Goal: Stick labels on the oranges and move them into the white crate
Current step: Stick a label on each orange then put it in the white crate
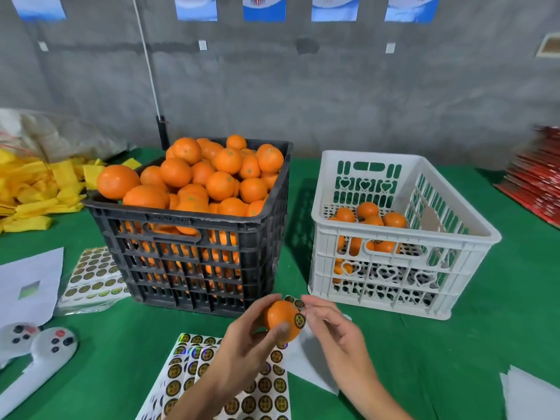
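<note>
Both hands sit low in our view, above the green table [454,374]. Our left hand [242,344] grips an orange [280,319], fingers curled behind it and the thumb across its front. A round gold-and-black label [299,321] is stuck on the right side of that fruit. Our right hand [336,331] hangs just beside it with fingers loosely bent and holding nothing; its fingertips are near the label, and we cannot tell whether they touch it.

Under the hands lies a sheet of labels [212,377], many rows of the same round stickers. A second stack of label sheets [91,277] lies to the left, against the black crate [194,262], which is heaped with oranges [209,177] above its rim. To the right of it, apart from it, stands the white crate [391,268], holding a few oranges [368,218] at its left end.

Further left we see white paper [28,283], two white controllers [39,344] and a pile of yellow cloth pieces [36,189]. Red packets [539,183] are stacked at the far right, and more white paper [530,398] lies in the near right corner
</note>
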